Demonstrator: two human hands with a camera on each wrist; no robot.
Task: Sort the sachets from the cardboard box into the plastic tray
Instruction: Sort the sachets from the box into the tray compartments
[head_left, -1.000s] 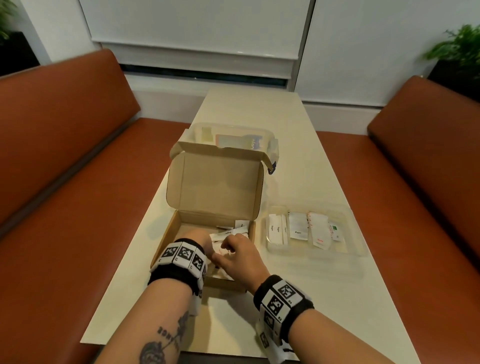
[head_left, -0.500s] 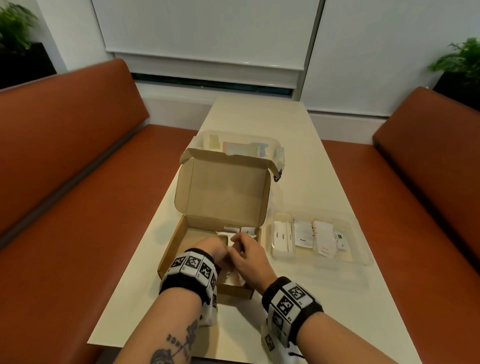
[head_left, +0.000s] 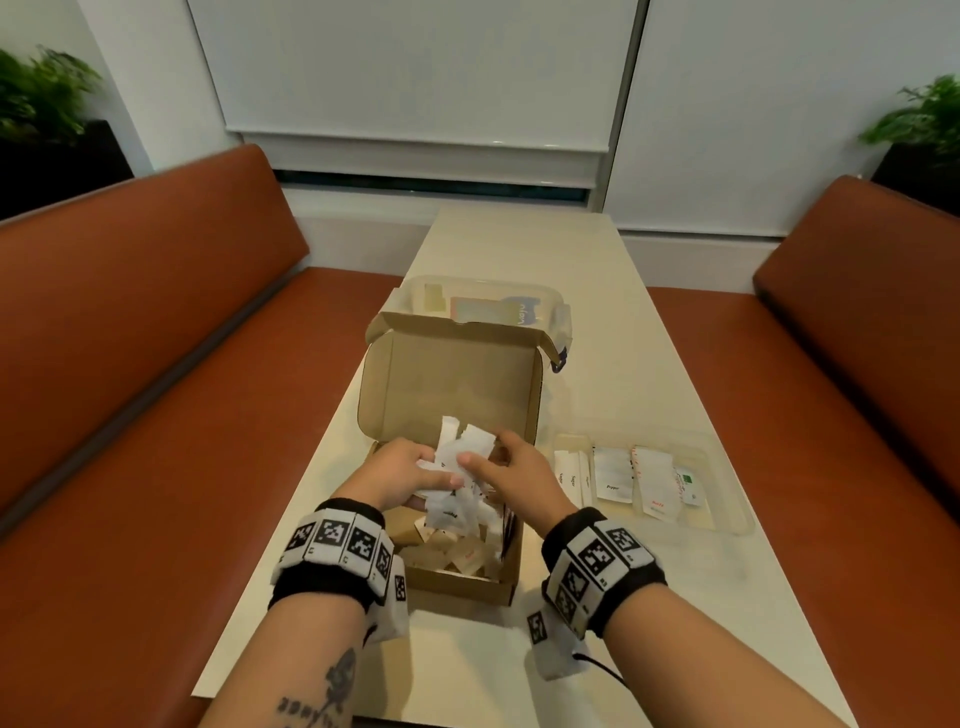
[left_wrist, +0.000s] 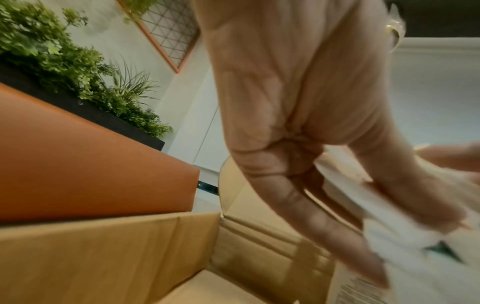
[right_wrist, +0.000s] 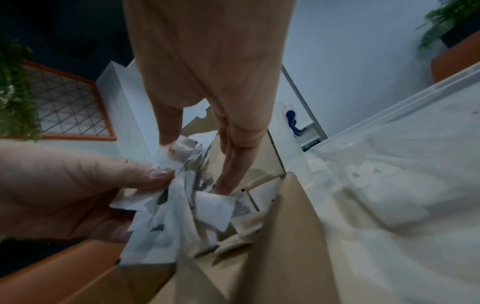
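An open cardboard box (head_left: 447, 590) stands on the table with its lid upright. Brown sachets (head_left: 462, 558) lie in its near end. Above the box my left hand (head_left: 441, 480) grips a bunch of white sachets (head_left: 457, 512), thumb laid across them. My right hand (head_left: 483, 457) pinches the same bunch from the right, thumb on top and fingers behind. The right wrist view shows the white sachets (right_wrist: 176, 216) between my right hand (right_wrist: 197, 160) and the left thumb. The clear plastic tray (head_left: 727, 522), right of the box, holds rows of sorted sachets (head_left: 613, 475).
A clear lidded container (head_left: 483, 299) stands right behind the box lid. The long cream table (head_left: 597, 291) runs away from me between two orange-brown benches (head_left: 156, 364). Planters with green plants (head_left: 41, 98) stand behind both bench backs.
Both hands were down inside the box; now they have lifted a bunch of white sachets up above it. My head has moved closer.
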